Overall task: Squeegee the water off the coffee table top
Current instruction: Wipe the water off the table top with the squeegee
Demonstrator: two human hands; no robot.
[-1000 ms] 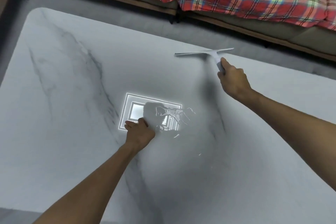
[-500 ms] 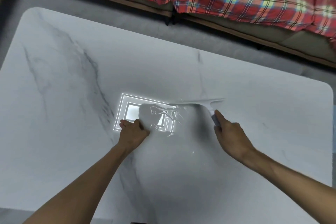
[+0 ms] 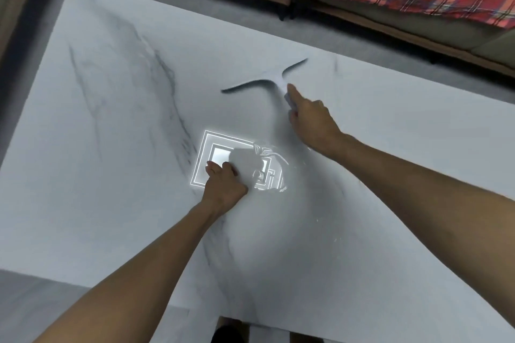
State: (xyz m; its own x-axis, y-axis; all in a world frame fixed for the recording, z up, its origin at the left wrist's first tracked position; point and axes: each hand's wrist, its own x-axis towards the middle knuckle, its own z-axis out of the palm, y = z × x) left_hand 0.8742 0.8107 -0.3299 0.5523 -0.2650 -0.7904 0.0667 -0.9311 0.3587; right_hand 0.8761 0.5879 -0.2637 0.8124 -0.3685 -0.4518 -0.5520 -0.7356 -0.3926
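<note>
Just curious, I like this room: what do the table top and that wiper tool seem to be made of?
Table top: looks like polished marble or a marble-look slab, white with grey veins and a mirror-like glare. Squeegee: pale grey, probably plastic with a thin blade; motion blur leaves it uncertain.

My one head camera looks steeply down, close over the coffee table point(image 3: 390, 147), sofa point(image 3: 362, 14) at twelve o'clock.

Ceiling-light glare point(image 3: 223, 159) on table (wide-angle bowing) — squeegee point(image 3: 264, 81) motion-blurred.
</note>
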